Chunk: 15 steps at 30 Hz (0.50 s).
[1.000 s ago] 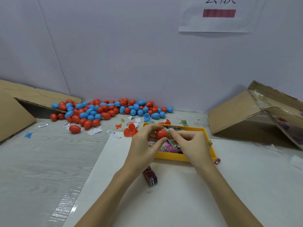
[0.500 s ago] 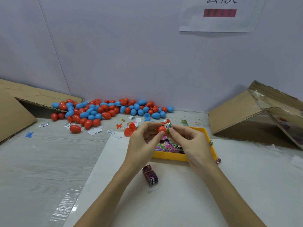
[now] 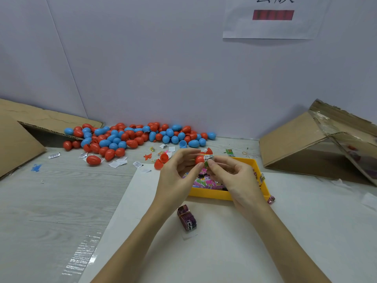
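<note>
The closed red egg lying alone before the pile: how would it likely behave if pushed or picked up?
The red egg would probably roll or wobble: it is rounded and lies sideways on the flat table. Its glossy shell looks slippery. Probably light, since the open halves nearby look hollow.

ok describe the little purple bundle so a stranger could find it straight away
Start at the yellow tray on the white sheet. Just in front of its near wall lies the purple bundle. Unlike the loose packets inside the tray, it is a tight stack lying alone on the sheet.
</note>
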Motion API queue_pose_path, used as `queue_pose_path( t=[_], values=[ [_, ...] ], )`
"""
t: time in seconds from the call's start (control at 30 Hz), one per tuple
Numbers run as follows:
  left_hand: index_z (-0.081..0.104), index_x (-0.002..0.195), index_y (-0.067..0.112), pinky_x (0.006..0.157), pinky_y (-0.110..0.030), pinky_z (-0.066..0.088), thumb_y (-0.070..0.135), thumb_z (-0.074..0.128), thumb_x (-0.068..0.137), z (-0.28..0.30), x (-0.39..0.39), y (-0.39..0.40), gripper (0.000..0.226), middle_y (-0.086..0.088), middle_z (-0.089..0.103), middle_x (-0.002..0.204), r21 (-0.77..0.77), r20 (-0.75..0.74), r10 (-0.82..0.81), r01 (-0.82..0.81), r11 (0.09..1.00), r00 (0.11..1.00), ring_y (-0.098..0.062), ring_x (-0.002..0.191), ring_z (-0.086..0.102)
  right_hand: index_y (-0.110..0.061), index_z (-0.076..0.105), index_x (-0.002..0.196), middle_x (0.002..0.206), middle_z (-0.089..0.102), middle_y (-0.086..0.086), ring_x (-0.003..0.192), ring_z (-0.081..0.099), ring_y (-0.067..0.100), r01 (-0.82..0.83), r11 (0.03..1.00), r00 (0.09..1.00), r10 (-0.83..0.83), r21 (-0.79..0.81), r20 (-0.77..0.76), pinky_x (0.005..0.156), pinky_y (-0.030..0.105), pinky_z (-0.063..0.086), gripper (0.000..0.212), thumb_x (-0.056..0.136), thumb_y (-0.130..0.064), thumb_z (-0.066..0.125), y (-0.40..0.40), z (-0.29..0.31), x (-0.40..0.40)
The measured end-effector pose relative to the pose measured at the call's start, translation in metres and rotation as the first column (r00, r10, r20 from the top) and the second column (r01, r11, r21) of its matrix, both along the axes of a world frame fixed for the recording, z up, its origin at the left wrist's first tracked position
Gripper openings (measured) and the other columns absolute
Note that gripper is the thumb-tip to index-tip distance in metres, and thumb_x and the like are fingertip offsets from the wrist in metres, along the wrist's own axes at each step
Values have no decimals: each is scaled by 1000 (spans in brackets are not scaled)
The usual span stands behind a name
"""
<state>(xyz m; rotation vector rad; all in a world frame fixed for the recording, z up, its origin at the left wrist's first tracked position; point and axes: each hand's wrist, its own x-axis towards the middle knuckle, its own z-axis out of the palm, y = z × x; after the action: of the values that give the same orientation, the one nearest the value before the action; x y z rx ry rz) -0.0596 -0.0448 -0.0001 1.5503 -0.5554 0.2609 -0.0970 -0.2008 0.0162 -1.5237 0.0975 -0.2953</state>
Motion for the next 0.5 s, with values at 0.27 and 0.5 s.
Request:
queue_pose_path(
  t=[0.27, 0.5],
  values=[
    [67, 132, 23, 93, -27, 56, 15, 75, 92, -1, -2, -2, 42, 10, 72, 119, 73, 95, 45, -52, 996, 994, -12, 108, 69, -10, 76, 113, 111, 77, 14, 101, 76, 24, -167, 898, 966, 232, 407, -117, 76, 26, 60, 26, 93, -26, 71, -1, 9, -3],
    [62, 139, 31, 94, -17, 49, 21, 63, 102, 0, -1, -1, 38, 17, 65, 124, 144, 145, -19, -3, 990, 989, -10, 119, 61, -8, 82, 102, 113, 75, 18, 99, 76, 25, -208, 763, 910, 381, 612, -165, 76, 29, 61, 21, 89, -24, 75, 0, 14, -4]
  ],
)
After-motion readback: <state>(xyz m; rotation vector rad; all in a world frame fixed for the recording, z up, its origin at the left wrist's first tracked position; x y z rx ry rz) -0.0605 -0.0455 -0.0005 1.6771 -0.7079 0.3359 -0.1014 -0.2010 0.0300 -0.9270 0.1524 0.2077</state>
